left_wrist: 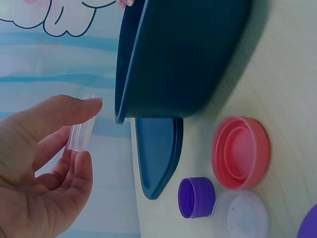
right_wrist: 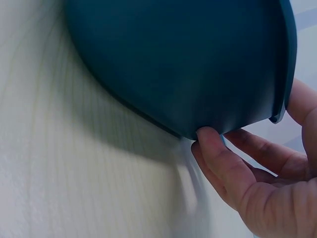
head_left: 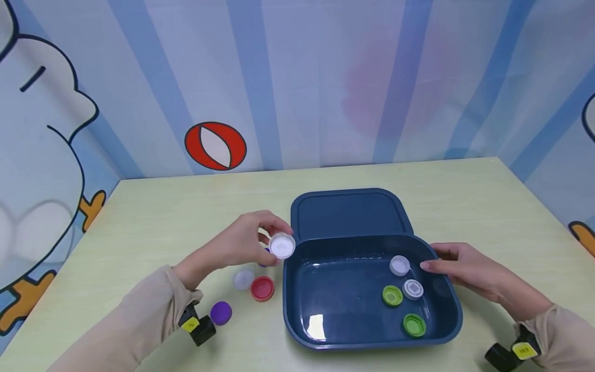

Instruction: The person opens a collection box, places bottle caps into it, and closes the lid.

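Observation:
My left hand point(head_left: 244, 240) pinches a translucent white bottle cap point(head_left: 282, 246) between thumb and fingertips, just beyond the left rim of the dark blue box point(head_left: 344, 294). In the left wrist view that cap point(left_wrist: 81, 130) appears edge-on. With the thumb over the rim and fingers along the outer wall, my right hand point(head_left: 479, 274) holds the box's right side. Inside the box lie a white cap point(head_left: 400, 265), a second white cap point(head_left: 413, 289), a green cap point(head_left: 392, 295) and another green cap point(head_left: 414, 325), all toward the right.
On the table left of the box sit a red cap point(head_left: 262, 288), a clear cap point(head_left: 244, 279) and a purple cap point(head_left: 221, 313). Another purple cap point(left_wrist: 196, 197) is partly hidden behind my left hand in the head view. A dark blue lid point(head_left: 348, 214) lies behind the box.

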{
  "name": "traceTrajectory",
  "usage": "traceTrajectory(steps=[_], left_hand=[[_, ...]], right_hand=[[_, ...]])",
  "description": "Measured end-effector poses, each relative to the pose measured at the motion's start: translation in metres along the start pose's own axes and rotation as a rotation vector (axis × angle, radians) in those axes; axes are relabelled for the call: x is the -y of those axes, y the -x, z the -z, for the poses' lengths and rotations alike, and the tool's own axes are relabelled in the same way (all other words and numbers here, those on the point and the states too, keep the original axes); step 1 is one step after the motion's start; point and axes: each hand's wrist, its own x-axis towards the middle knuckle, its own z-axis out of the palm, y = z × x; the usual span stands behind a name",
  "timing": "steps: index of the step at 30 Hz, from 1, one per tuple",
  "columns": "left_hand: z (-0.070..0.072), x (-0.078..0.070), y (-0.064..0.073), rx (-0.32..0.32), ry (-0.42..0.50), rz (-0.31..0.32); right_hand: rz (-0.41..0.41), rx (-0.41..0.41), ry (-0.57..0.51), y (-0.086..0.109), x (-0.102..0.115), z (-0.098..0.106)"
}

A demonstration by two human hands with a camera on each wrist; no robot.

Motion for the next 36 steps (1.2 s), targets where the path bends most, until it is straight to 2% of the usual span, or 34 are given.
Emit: traceTrajectory(steps=[13,23,36], left_hand=[[-0.010,-0.015,-0.013,0.066,0.002,-0.043],[-0.020,-0.024,-0.025,0.110,0.003,-0.067],[-0.029,-0.031,-0.041,0.166,-0.075,-0.118]], right_hand=[[-0.030,-0.022,0.008,-0.001,-0.003,-0.002],[-0.018,-0.018,0.011,0.000,-0.002,-0.002],[-0.022,-0.016,0.008,-0.001,0.001,-0.001]])
